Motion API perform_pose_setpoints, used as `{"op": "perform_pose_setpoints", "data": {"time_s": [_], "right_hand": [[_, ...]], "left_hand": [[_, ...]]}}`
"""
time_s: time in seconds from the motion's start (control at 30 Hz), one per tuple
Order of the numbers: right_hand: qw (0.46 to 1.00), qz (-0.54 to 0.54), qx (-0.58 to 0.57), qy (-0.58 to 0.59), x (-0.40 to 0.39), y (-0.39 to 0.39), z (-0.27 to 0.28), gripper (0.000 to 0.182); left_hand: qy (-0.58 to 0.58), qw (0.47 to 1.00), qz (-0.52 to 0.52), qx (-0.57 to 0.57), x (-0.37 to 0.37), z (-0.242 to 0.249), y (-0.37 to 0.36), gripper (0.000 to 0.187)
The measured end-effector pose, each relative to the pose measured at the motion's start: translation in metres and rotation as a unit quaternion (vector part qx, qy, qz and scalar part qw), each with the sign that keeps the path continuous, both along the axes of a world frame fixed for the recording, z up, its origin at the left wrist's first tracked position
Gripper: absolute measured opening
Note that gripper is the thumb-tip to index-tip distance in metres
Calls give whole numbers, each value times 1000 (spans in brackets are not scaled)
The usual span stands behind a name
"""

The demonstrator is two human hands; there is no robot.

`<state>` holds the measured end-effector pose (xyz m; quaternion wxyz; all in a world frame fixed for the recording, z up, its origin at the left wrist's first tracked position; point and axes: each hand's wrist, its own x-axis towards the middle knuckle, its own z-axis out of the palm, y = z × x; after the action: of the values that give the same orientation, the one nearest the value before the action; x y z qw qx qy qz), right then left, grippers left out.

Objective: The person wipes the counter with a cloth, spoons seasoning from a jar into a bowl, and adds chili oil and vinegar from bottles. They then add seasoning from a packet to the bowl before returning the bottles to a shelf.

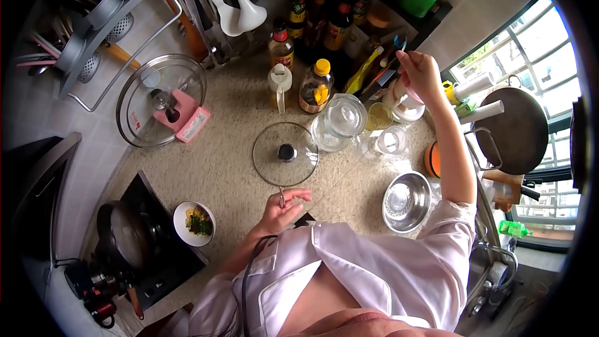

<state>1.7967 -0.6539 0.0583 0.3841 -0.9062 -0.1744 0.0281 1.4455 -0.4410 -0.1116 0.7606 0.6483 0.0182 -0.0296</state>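
My left hand (282, 211) is low over the counter, just in front of a round glass lid (268, 159) with a black knob. A thin metal piece (282, 197) stands up between its thumb and fingers; its kind cannot be made out. My right hand (419, 76) is raised at the upper right with fingers pinched together, close to a small blue item (400, 42) and the dark shelf. What that pinch holds is too small to name. Below it are a white lidded container (405, 109), a glass cup (391, 141) and a glass pitcher (340, 126).
A steel bowl (407, 202) sits right of centre. Left are a white bowl of chopped food (194, 224) and a covered pan (125, 234) on the stove. Sauce bottles (316, 85) line the back; another glass lid (134, 109) leans in a pink stand (192, 123).
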Motion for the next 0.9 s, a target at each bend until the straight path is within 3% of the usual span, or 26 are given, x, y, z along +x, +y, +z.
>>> {"op": "perform_pose_setpoints", "data": {"time_s": [0.13, 0.2, 0.23, 0.27, 0.3, 0.33, 0.37, 0.4, 0.47, 0.5, 0.63, 0.67, 0.77, 0.83, 0.9], "right_hand": [[996, 4, 87, 33, -3, -6, -6, 39], [996, 37, 74, 27, -10, -14, -1, 34], [985, 98, 144, 20, -13, -20, -6, 28], [985, 95, 143, 22, -20, -24, -6, 28], [968, 91, 224, 70, -33, -24, 2, 34], [942, 88, 302, 115, -42, -25, 6, 44], [901, 134, 351, 218, -43, -38, 3, 66], [901, 134, 351, 217, -49, -41, -1, 66], [677, 171, 600, 390, -66, -46, -8, 84], [686, 85, 600, 403, -84, -37, 7, 93], [620, 159, 643, 420, -102, -43, -6, 93], [634, 156, 628, 423, -106, -43, -7, 84], [606, 155, 640, 447, -114, -50, -30, 74], [714, 96, 516, 464, -125, -51, -42, 59], [757, 71, 446, 472, -145, -46, -58, 43]], "left_hand": [[13, 1000, 6, -6, -2, 0, 3, 42], [25, 999, 4, -27, -1, 3, 3, 42], [17, 1000, 4, -26, 0, 2, 3, 42], [9, 1000, 4, -25, 0, 2, 3, 42], [14, 999, 4, -33, 0, 4, 2, 41], [12, 999, 4, -33, 2, 4, 1, 41], [-3, 999, 10, -32, 3, 3, -1, 41], [-18, 999, 15, -32, 3, 3, -3, 40], [-8, 1000, 1, -29, 1, 3, -5, 41], [4, 1000, -12, -26, 0, 3, -6, 41], [-4, 1000, -19, -1, -3, 6, -8, 41], [-10, 1000, -19, 5, -2, 9, -9, 41], [-3, 1000, -16, 0, -5, 9, -11, 41], [-6, 1000, -9, -1, -5, 8, -12, 41], [10, 1000, -8, -5, -7, 8, -13, 40]]}}
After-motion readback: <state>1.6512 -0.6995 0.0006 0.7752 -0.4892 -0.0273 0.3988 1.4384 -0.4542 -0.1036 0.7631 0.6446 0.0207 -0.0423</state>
